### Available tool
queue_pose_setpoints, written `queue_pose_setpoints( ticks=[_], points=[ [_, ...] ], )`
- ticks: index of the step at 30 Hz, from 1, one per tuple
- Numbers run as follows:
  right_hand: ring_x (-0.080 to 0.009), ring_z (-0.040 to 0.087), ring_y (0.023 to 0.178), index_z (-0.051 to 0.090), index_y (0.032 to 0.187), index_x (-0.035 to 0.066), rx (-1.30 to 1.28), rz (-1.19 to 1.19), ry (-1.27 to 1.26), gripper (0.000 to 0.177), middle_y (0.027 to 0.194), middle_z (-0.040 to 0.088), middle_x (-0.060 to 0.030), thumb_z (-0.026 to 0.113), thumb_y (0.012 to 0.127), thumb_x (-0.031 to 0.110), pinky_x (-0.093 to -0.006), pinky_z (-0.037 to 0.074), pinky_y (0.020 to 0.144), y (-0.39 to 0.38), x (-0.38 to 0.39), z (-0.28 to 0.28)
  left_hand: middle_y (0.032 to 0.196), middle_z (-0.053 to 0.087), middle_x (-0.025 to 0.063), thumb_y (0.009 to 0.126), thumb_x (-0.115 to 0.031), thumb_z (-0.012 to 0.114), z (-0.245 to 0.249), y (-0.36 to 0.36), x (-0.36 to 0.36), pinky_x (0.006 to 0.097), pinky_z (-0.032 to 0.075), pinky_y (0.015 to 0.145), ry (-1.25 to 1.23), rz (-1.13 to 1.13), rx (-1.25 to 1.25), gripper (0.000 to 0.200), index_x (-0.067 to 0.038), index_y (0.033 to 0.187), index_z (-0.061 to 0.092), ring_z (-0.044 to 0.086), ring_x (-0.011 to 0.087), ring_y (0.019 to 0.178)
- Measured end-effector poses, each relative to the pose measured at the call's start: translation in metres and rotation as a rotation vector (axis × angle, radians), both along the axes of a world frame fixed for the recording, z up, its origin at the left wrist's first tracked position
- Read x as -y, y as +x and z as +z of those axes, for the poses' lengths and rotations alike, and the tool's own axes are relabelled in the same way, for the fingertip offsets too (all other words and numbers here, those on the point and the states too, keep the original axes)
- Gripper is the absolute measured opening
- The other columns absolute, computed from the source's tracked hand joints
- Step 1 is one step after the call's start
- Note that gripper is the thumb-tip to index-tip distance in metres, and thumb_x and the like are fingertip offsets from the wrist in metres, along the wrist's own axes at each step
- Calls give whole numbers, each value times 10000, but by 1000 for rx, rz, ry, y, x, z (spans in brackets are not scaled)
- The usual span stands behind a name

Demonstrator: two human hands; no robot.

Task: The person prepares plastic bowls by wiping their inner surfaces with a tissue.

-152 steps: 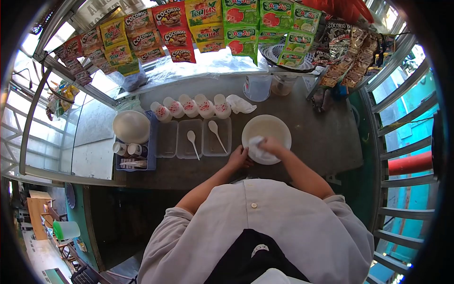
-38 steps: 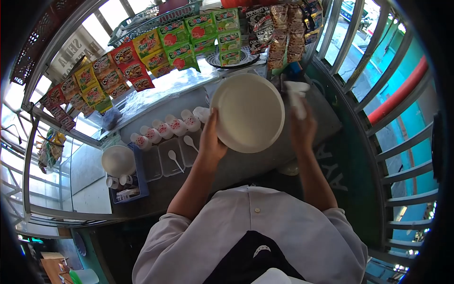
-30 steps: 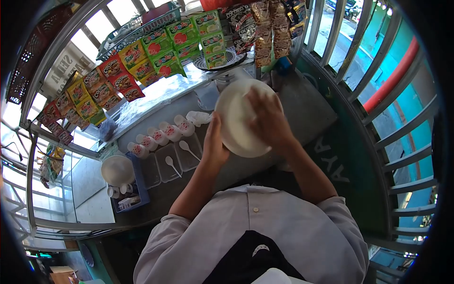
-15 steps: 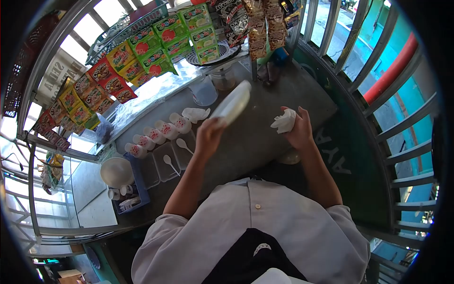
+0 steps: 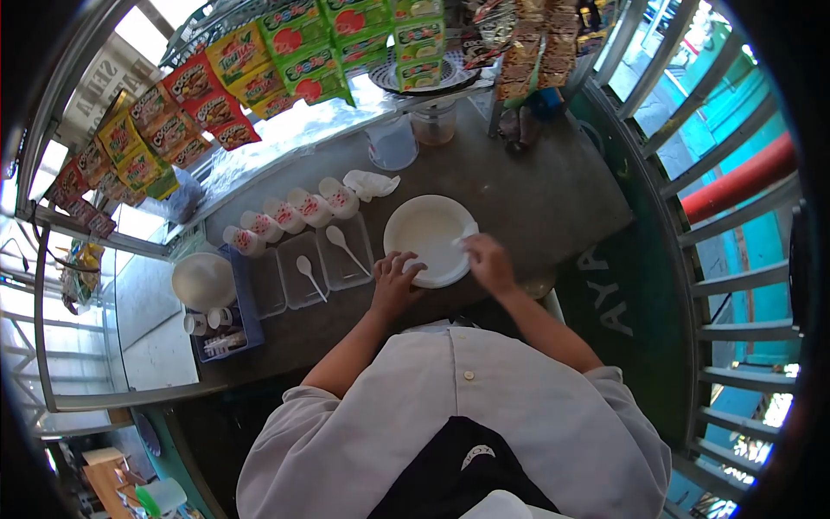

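A round white plate point(image 5: 424, 210) lies face up on the dark counter, in front of my body. My left hand point(image 5: 396, 287) grips its lower left rim, fingers curled over the edge. At the right side of the plate, my right hand point(image 5: 491, 264) is closed on a white tissue point(image 5: 469, 232) and presses it against the rim. Part of the tissue is hidden by the fingers. Just left of the plate are clear plastic trays point(image 5: 341, 270), with a white spoon point(image 5: 344, 246) in one and another white spoon point(image 5: 309, 275) in the tray beside it.
Behind the trays stands a row of printed white cups point(image 5: 309, 208), with a crumpled white plastic piece point(image 5: 372, 184) at its right end. A blue basket point(image 5: 248, 298) with a white bowl point(image 5: 204, 281) sits left. Hanging sachets point(image 5: 316, 52) line the back; a clear container point(image 5: 393, 147) stands below.
The plate has come down from a raised, tilted position to lie flat on the counter. My right hand has brought the tissue left to the plate. The view has shifted slightly.
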State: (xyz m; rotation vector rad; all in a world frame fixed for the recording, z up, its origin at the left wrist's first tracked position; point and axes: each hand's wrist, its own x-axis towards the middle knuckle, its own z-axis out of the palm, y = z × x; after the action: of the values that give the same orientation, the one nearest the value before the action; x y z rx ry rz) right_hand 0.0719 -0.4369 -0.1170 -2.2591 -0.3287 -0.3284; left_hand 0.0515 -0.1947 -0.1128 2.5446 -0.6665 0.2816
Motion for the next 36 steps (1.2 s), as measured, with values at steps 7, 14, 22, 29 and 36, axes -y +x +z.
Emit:
queue_pose_setpoints(
  ticks=[7,14,22,29,36],
  points=[
    [-373,449,1246,513,1251,1,-62,345,-584,439,1351,477,-180,471,866,207,-496,309,1058,44,-48,-29,985,578,-5,689,-302,749,-34,-4,-12,468,288,1014,-131,-71,-28,290,-166,922,642,504,212,1095],
    [-364,326,1336,358,1394,28,-199,485,-662,549,1452,343,-188,413,897,256,-537,197,1102,81,-104,-34,971,585,-2,728,-292,721,-31,3,-12,527,282,1044,-151,-15,3,249,-152,919,642,534,202,1061],
    [-240,446,1279,472,1332,111,-508,869,-645,460,1433,411,-77,394,908,272,-549,196,1102,63,-26,8,941,592,5,744,-254,719,-35,2,-13,604,222,1074,-166,-9,-40,213,-144,908,639,576,205,998],
    [-298,414,1294,425,1363,95,-101,321,-740,487,1414,414,-140,420,913,283,-565,181,1101,85,-70,-28,947,591,-1,729,-232,733,-32,3,-13,616,208,1074,-201,-101,-45,228,-150,920,639,574,200,1006],
    [-365,540,1110,608,1182,106,-548,797,-582,332,1213,569,-161,494,884,197,-452,450,917,64,-61,12,924,580,39,712,-208,738,-20,-6,-9,610,200,1079,-174,-36,-60,234,-134,910,638,577,235,1014]
  ],
)
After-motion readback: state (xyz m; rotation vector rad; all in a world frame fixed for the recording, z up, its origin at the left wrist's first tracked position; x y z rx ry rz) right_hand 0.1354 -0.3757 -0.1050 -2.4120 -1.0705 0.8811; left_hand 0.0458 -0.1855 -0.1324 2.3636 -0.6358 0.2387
